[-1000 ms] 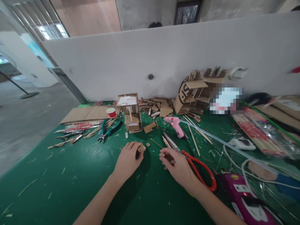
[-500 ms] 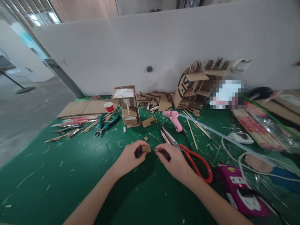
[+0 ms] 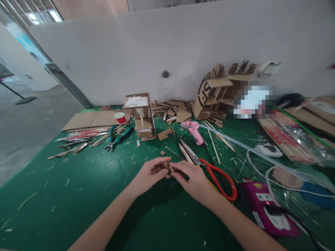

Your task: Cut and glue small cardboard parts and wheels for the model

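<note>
the left hand (image 3: 150, 173) and right hand (image 3: 195, 179) were together, pinching small cardboard pieces (image 3: 169, 168) over the desk (image 3: 89, 181); red-handled scissors (image 3: 201, 162) lay to the right.

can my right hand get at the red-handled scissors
Probably yes: the scissors lie mostly uncovered, close beside your right hand, though its fingers are busy with a small cardboard piece.

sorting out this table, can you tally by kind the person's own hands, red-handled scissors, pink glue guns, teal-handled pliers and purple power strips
Own hands: 2 (left hand, right hand)
Red-handled scissors: 1
Pink glue gun: 1
Teal-handled pliers: 1
Purple power strip: 1
Total: 6
</note>
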Demonstrator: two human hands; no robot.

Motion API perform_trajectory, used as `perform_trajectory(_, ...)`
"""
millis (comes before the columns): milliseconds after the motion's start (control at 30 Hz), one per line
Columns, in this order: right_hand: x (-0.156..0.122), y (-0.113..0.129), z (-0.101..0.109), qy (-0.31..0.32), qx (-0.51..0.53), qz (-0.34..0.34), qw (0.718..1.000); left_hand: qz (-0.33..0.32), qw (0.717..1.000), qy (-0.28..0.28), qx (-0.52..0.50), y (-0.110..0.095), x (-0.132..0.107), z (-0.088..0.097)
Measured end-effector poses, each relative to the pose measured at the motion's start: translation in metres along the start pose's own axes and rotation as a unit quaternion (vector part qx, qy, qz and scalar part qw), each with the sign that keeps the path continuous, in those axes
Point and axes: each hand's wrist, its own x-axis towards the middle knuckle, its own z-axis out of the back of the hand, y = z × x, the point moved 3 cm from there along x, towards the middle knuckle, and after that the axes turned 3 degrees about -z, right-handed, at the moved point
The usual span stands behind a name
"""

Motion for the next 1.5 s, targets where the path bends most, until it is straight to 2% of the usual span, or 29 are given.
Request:
perform_trajectory(167,-0.001,0.001,0.000,0.004,-0.033,-0.001,0.999,0.012,0.998,-0.037,-0.059,0.000,0.001,-0.001)
perform_trajectory(567,0.000,0.003,0.002,0.010,-0.018,-0.044,0.999,0.064,0.995,-0.056,-0.055,0.006,0.000,-0.001)
perform_trajectory(833,0.001,0.003,0.004,0.011,0.025,-0.094,0.995,0.073,0.997,-0.034,0.017,0.002,-0.003,0.004)
perform_trajectory(1000,0.002,0.004,0.001,0.022,0.033,-0.104,0.994,0.055,0.997,-0.029,0.041,0.005,-0.004,0.005)
perform_trajectory(1167,0.000,0.004,0.001,0.034,0.058,-0.127,0.990,0.039,0.996,0.007,0.085,-0.004,-0.005,0.001)
perform_trajectory(1233,-0.001,0.005,0.005,0.043,0.018,-0.128,0.991,0.017,0.987,0.025,0.156,-0.010,-0.007,-0.001)
perform_trajectory(1333,-0.001,0.007,0.009,0.090,-0.126,-0.083,0.984,-0.010,0.959,0.036,0.280,-0.014,-0.010,-0.004)
perform_trajectory(1400,-0.001,0.008,0.011,0.128,-0.220,-0.044,0.966,-0.021,0.939,0.030,0.343,-0.010,-0.010,-0.004)
perform_trajectory(1500,-0.001,0.010,0.013,0.159,-0.306,-0.018,0.939,-0.050,0.907,0.010,0.418,-0.002,-0.008,-0.003)
